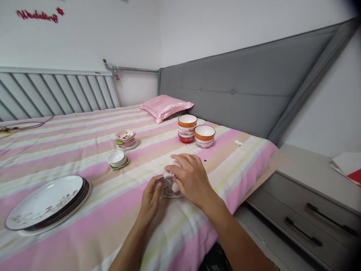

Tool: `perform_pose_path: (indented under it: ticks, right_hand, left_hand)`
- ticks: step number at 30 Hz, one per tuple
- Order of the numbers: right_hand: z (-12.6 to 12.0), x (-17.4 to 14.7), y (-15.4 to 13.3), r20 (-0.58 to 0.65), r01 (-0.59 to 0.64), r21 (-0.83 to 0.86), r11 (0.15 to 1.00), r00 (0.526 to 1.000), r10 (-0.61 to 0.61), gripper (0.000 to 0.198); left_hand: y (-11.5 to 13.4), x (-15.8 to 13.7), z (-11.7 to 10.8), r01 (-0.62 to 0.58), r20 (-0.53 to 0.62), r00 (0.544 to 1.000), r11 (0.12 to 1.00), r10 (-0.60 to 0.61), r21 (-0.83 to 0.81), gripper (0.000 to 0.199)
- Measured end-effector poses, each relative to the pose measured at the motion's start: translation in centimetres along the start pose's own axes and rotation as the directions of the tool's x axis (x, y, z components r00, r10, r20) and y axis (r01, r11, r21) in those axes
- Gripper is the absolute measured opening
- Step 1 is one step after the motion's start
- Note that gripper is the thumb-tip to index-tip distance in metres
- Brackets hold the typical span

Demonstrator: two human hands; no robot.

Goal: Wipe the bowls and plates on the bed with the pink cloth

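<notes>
Wiping seemed the step in hand: over the striped bedsheet (pixel 118 195), the left hand (pixel 151 195) pinched a flower-patterned plate (pixel 167 192) by its rim, the right hand (pixel 194 178) bunched a pale cloth (pixel 170 176) against it in curled fingers, and the next move likely called for a steady rim.

A pink satin pillow (pixel 166 106) lies near the grey upholstered headboard (pixel 239 73), while red "Wedding" lettering (pixel 37 15) shows above a slatted radiator (pixel 58 92).
</notes>
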State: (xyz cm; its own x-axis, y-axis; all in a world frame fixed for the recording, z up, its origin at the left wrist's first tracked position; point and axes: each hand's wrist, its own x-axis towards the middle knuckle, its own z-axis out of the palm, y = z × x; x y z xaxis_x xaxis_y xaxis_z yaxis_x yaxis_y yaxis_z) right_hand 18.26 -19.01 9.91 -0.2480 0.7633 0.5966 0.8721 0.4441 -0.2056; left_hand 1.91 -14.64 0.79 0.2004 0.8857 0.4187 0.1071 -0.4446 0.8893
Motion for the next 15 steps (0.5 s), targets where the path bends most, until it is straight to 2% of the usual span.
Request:
perform_pose_path:
  ticks: [2, 5, 9, 15]
  right_hand:
    - [0.2, 0.0, -0.8, 0.026, -0.003, -0.068, 0.998, 1.0, 0.005, 0.026]
    - [0.6, 0.2, -1.3, 0.131, -0.021, -0.074, 0.997, 0.991, 0.031, 0.02]
    - [1.0, 0.5, -0.7, 0.208, -0.068, -0.072, 0.995, 0.975, 0.081, 0.01]
    - [1.5, 0.6, 2.0, 0.201, -0.175, 0.106, 0.979, 0.968, 0.152, 0.012]
  left_hand:
    - [0.3, -0.1, 0.1, -0.016, -0.004, 1.0, 1.0, 0.016, 0.016, 0.025]
    - [0.8, -0.4, 0.3, -0.015, 0.006, 1.0, 1.0, 0.015, 0.018, 0.025]
    - [0.9, -0.3, 0.3, 0.018, 0.004, 1.0, 1.0, -0.018, -0.017, 0.025]
    - [-0.3, 0.1, 0.0, 0.054, -0.033, 0.998, 0.998, -0.055, -0.037, 0.027]
